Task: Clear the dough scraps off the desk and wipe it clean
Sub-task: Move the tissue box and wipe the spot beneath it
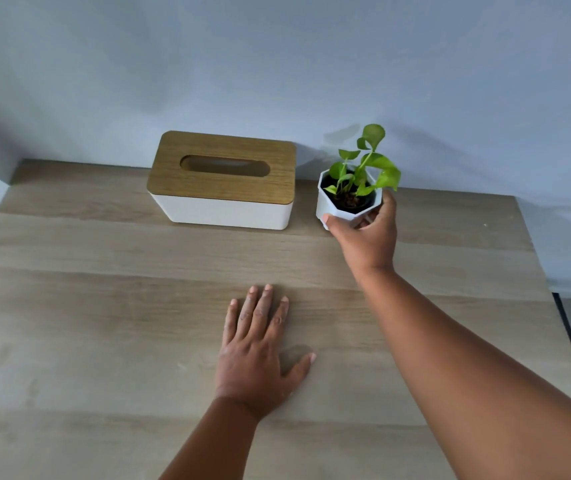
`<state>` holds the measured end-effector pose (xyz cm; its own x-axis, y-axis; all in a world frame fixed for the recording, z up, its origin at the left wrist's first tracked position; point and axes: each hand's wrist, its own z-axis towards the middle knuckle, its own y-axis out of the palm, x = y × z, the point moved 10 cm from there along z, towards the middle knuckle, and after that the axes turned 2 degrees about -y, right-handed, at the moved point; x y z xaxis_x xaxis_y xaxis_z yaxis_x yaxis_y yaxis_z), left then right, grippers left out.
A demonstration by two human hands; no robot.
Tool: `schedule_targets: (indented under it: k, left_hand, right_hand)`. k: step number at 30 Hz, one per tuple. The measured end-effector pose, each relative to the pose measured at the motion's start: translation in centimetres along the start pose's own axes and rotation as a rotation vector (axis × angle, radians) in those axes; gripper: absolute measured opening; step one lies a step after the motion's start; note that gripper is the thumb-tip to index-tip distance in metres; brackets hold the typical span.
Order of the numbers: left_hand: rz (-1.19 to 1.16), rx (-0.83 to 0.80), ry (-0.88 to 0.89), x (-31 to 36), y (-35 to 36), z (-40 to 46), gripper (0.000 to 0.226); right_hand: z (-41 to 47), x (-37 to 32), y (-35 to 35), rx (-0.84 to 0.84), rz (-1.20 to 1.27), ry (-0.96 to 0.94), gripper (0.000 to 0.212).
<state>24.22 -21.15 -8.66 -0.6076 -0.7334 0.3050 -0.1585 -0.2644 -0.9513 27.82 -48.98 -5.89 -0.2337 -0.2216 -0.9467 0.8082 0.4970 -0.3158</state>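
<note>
- Now two hands of mine are in view, one on each side.
- My left hand [259, 351] lies flat, palm down, on the pale wood-grain worktop [86, 306], fingers straight and slightly spread, thumb out to the side; it holds nothing.
- My right hand [368, 233] reaches to the far edge and grips one small white faceted plant pot [337, 207], thumb on the near face and fingers curled round the right side.
- One green leafy plant [367, 164] grows from dark soil in that pot; whether the pot's base touches the worktop I cannot tell.
- One white rectangular tissue box with a wooden slotted lid [223, 178] stands just to the left of the pot, apart from it, near the wall [277, 64].
- A few tiny pale specks [181, 366] lie on the worktop left of my left hand; they are too small to say whether they are dough.
</note>
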Motion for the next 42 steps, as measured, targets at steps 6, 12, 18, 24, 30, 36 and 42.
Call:
schedule_targets:
  k: [6,12,18,24,30,36,42]
  left_hand:
    - [-0.025,0.019,0.009,-1.9,-0.6,-0.7,0.092]
    - [0.023,-0.005,-0.011,-3.0,-0.7,-0.8,0.096]
    - [0.042,-0.024,-0.01,-2.9,-0.5,-0.5,0.098]
    - [0.034,-0.023,-0.003,-2.9,-0.4,-0.6,0.098]
    - [0.029,-0.03,-0.007,-2.7,-0.3,-0.5,0.099]
    - [0.025,-0.017,-0.003,-2.8,-0.4,-0.5,0.099]
    - [0.034,-0.031,-0.007,-2.8,-0.3,-0.5,0.098]
  right_hand:
    - [0.0,-1.1,2.5,0.002,-0.002,-0.012,0.095]
    - [0.4,-1.3,3.4,0.011,0.001,-0.006,0.084]
    - [0.5,-1.0,3.6,0.019,0.032,-0.037,0.08]
    - [0.3,-0.7,3.9,0.013,0.065,-0.034,0.083]
    - [0.2,-0.7,4.2,-0.002,0.084,-0.041,0.086]
    - [0.1,-0.9,4.1,-0.005,0.08,-0.046,0.088]
    - [-0.2,-1.1,4.5,-0.069,0.098,-0.03,0.093]
